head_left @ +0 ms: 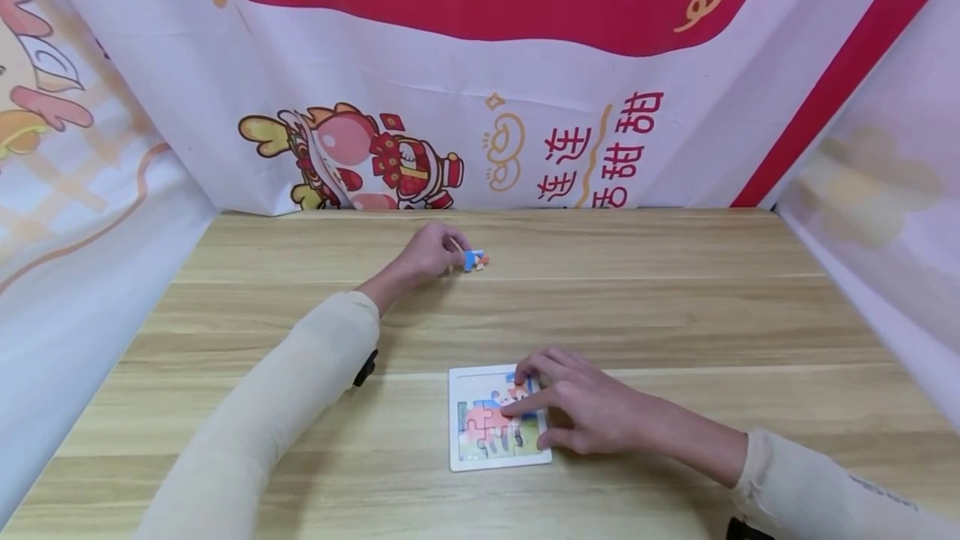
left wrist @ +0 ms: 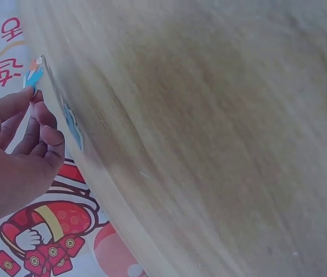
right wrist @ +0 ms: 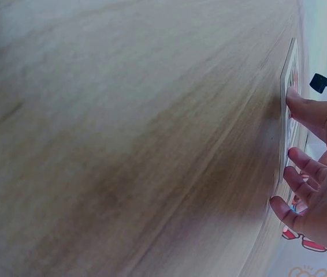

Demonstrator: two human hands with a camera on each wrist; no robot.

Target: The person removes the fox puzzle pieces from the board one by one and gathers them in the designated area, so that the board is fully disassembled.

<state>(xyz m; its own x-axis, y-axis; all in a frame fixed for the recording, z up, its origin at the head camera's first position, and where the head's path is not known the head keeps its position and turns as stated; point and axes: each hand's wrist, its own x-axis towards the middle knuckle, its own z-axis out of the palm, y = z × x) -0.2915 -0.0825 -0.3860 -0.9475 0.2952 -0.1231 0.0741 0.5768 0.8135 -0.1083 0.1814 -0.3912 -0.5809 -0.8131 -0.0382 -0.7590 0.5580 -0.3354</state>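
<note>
Near the back of the table, my left hand [head_left: 431, 252] pinches a small jigsaw piece [left wrist: 34, 75] with blue and orange on it between thumb and forefinger. Another bluish piece [left wrist: 73, 126] lies on the wood just by that hand in the left wrist view. My right hand [head_left: 592, 402] rests its fingertips on a white-framed jigsaw puzzle [head_left: 501, 465], its thumb at the right edge. Joined pieces [head_left: 480, 423] with pink, green and blue fill the lower part of the frame; a pale strip shows along its top. The right hand's fingers cover part of the picture.
The wooden table [head_left: 675, 307] runs back to a printed white and red cloth [head_left: 480, 90] hanging behind it. White cloth [head_left: 877, 215] also hangs at both sides. A dark strap [head_left: 366, 367] is on the left sleeve.
</note>
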